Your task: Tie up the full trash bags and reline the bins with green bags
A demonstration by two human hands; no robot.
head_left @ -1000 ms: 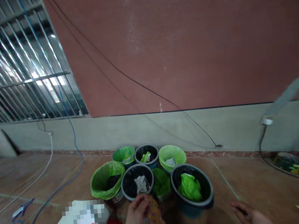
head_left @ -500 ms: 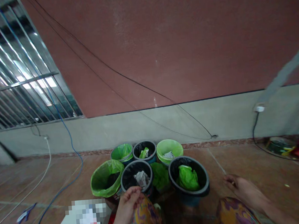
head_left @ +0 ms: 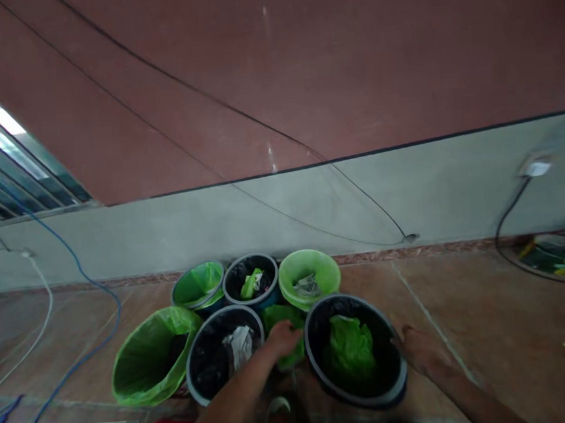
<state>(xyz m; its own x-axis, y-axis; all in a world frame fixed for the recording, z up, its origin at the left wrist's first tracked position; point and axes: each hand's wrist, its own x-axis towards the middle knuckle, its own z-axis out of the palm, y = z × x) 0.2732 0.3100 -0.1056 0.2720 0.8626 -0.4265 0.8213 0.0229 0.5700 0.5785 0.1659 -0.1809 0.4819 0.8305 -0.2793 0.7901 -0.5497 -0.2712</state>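
A black-lined trash bin (head_left: 320, 381) with a grey rim stands in front of me, a crumpled green plastic bag (head_left: 352, 349) inside it. My right hand (head_left: 423, 350) is at the right side of this rim, fingers closed against it. On the opposite side, my left hand (head_left: 285, 338) reaches close to the left rim, over a green plastic bag (head_left: 276, 315) lying between two bins. Its fingers are smeared, and contact with the rim is unclear. Left of that arm stands another black-lined bin (head_left: 208, 354) with crumpled whitish paper (head_left: 241, 345).
Along the wall stand a green-lined bin (head_left: 197, 283), a black-lined bin (head_left: 233, 274) and a light green bin (head_left: 316, 264). A green-lined bin (head_left: 138, 360) leans at front left. A blue cable (head_left: 95, 278) crosses the floor; a dark cable (head_left: 503, 246) hangs at right.
Both hands have moved from beside my knees out to the right front bin, the left one forward and to the right. My view has shifted closer to the bins.
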